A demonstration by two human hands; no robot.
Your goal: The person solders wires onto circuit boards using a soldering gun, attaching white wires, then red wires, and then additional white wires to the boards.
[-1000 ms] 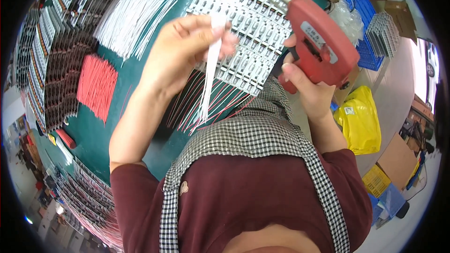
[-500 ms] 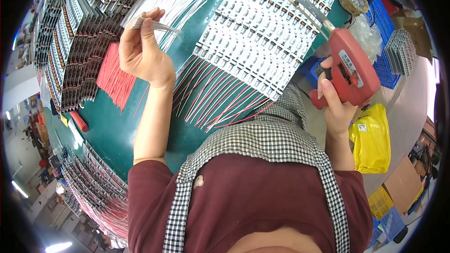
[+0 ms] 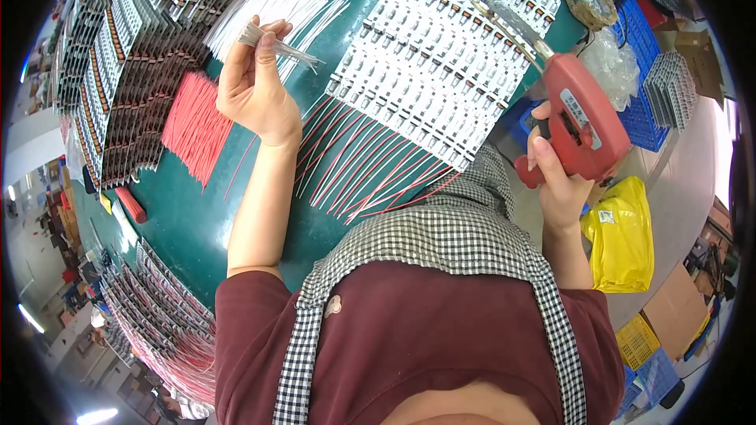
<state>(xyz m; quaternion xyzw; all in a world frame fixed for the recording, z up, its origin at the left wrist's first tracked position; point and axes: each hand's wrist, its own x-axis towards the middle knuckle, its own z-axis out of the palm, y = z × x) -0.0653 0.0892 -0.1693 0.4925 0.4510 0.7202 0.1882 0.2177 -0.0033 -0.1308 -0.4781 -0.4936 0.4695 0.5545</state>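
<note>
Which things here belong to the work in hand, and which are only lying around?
Seemingly in use:
red gun-shaped tool in right hand
white wire bundle in left hand
white circuit panel
white wire pile
red wire pile

Probably lying about:
yellow package
blue crate

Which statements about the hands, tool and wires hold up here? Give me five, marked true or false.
1. The left hand holds a bundle of white wires. True.
2. The right hand is empty. False: it grips a red gun-shaped tool.
3. Red and white loose wires extend from the panel toward the apron. True.
4. The pile of red wires lies right of the panel. False: it lies left of it.
5. The yellow package is on the picture's right side. True.
</note>
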